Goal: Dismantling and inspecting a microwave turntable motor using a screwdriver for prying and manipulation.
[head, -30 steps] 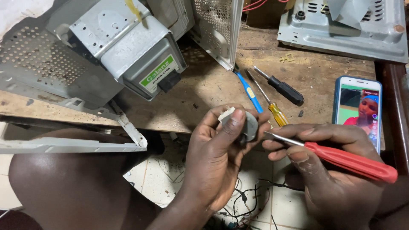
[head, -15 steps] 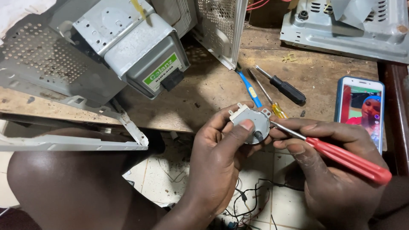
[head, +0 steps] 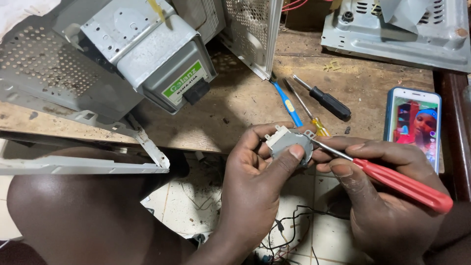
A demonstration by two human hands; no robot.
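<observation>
My left hand (head: 255, 181) grips a small round grey metal motor (head: 290, 144) with a white plastic connector, thumb pressed on its face, just in front of the wooden bench edge. My right hand (head: 387, 196) holds a red-handled screwdriver (head: 402, 184); its thin shaft points left and its tip touches the motor's right edge near a mounting tab.
On the wooden bench (head: 245, 103) lie a blue screwdriver (head: 287, 103), a yellow-handled one (head: 314, 120) and a black-handled one (head: 326, 102). A phone (head: 414, 125) with a lit screen lies at right. A dismantled metal appliance chassis with a boxed metal component (head: 157, 59) fills the left. Wires lie on the tiled floor (head: 289, 230).
My left hand has turned the motor so its round face shows and raised it slightly. The screwdriver tip has come in against the motor's right edge.
</observation>
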